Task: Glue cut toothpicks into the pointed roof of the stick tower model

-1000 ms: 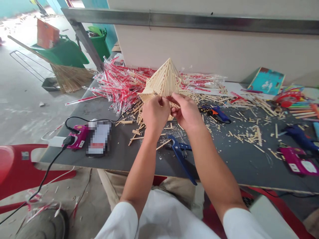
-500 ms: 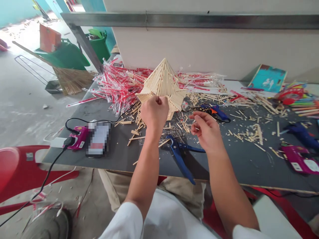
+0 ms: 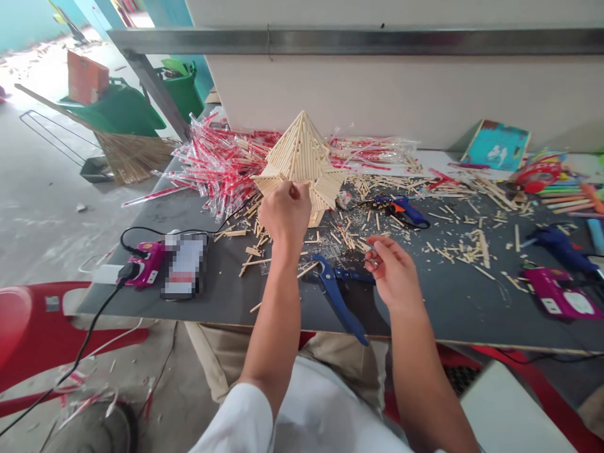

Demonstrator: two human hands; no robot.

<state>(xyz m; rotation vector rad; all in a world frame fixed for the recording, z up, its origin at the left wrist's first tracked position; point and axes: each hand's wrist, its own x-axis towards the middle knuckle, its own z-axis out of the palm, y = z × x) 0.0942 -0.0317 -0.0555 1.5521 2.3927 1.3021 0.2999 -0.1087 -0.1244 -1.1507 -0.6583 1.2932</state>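
A pointed model house [image 3: 301, 148] built of thin wooden sticks stands on the dark table, its steep roof upward. My left hand [image 3: 287, 214] is closed in a pinch right in front of the model's lower part; the fingertips overlap it, and what they grip is hidden. Lower and to the right, my right hand [image 3: 395, 267] is raised over the table with curled fingers, thumb close to the index finger. Something small and greyish shows at those fingertips, too small to name. Beneath and left of that hand lies a blue-handled cutter [image 3: 342, 305].
Red-and-clear wrappers [image 3: 219, 167] heap at the back left. A blue glue gun [image 3: 406, 211] lies among loose stick pieces [image 3: 472, 248]. A phone [image 3: 185, 267] and a purple power strip [image 3: 147, 264] with cables sit at the left; another purple strip [image 3: 557, 292] is at the right.
My right hand has dropped slightly toward the cutter, its thumb and fingers drawn closer together. My left hand keeps its place at the model. The whole view has shifted slightly.
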